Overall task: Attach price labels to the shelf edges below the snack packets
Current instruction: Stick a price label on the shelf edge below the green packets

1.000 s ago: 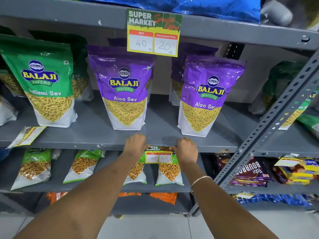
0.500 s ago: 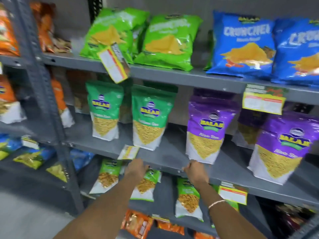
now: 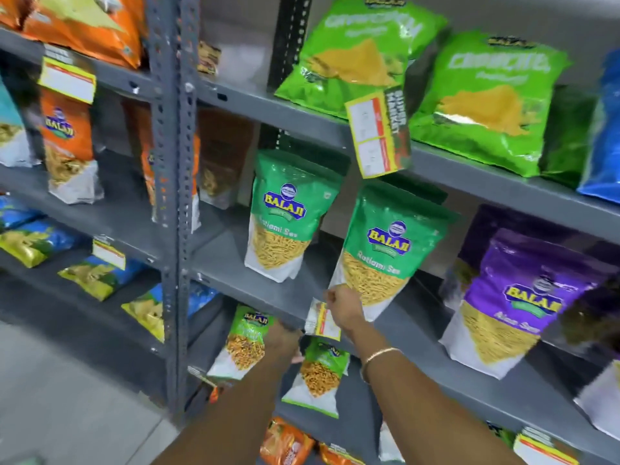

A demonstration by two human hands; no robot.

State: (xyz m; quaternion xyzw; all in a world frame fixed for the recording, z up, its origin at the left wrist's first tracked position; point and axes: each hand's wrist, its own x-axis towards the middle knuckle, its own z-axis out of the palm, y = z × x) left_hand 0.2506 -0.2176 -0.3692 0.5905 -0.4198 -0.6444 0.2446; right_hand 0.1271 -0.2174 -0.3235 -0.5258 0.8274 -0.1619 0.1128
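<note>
Two bare hands are reaching to the front edge of a grey metal shelf (image 3: 255,290) stocked with snack packets. The right hand (image 3: 344,308), a thin bracelet (image 3: 377,355) at its wrist, is pinching a price label (image 3: 321,322) between curled fingers, holding it against the shelf edge just below a green Ratlami Sev packet (image 3: 375,253). The left hand (image 3: 283,340) is sitting just beside the label, lower and to its left, under the shelf lip; motion blur is hiding whether its fingers are gripping anything. A second green packet (image 3: 285,216) is standing further left on the same shelf, a purple Aloo Sev packet (image 3: 513,307) to the right. Above, another label (image 3: 377,134) is hanging tilted from the upper shelf edge beneath green chip bags (image 3: 359,52).
</note>
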